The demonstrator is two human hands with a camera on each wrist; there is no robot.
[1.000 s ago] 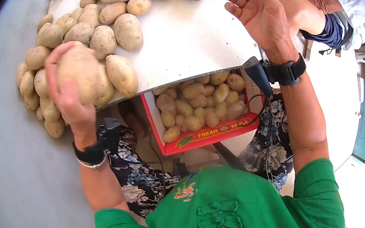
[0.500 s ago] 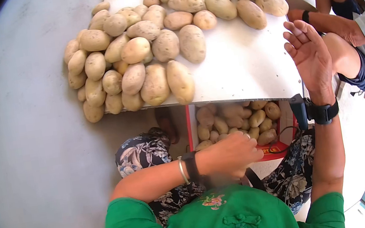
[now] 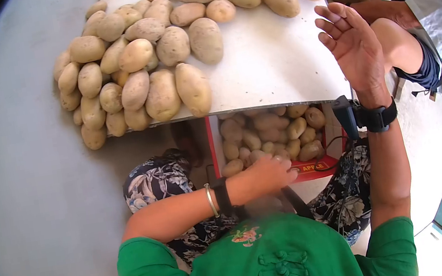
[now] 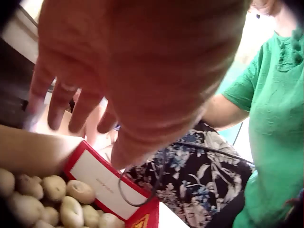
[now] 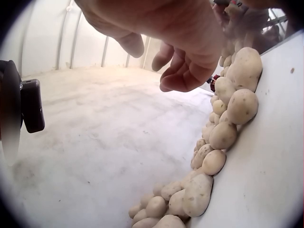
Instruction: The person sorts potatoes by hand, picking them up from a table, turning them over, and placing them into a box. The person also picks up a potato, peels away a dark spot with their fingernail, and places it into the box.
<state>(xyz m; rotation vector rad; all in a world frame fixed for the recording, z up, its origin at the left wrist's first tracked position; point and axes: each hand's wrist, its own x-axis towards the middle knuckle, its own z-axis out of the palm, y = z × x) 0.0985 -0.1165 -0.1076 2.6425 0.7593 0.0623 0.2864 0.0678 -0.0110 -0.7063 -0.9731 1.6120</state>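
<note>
In the head view the left hand [image 3: 264, 179] is held low between the knees, overlapping the near side of a red-and-white box [image 3: 213, 148]. Potatoes [image 3: 268, 125] lie heaped inside that box. The left wrist view shows its fingers [image 4: 61, 107] spread and loose, with no potato among them. The right hand [image 3: 356, 55] is raised off the right edge of the white table [image 3: 272, 61], palm showing and fingers slightly bent, holding nothing. Many potatoes [image 3: 160, 93] are piled along the table's left and far sides.
Black cables [image 3: 325, 165] run by the box's right side. Patterned trousers [image 3: 154, 185] flank the box under the table edge. Another person's bare knee [image 3: 392, 41] is beyond the right hand. A pale floor [image 3: 39, 182] lies to the left.
One second ago the left hand gripped a large potato over the table pile. It has come down to the box's near side without the potato. The right hand keeps its pose; the head view has shifted.
</note>
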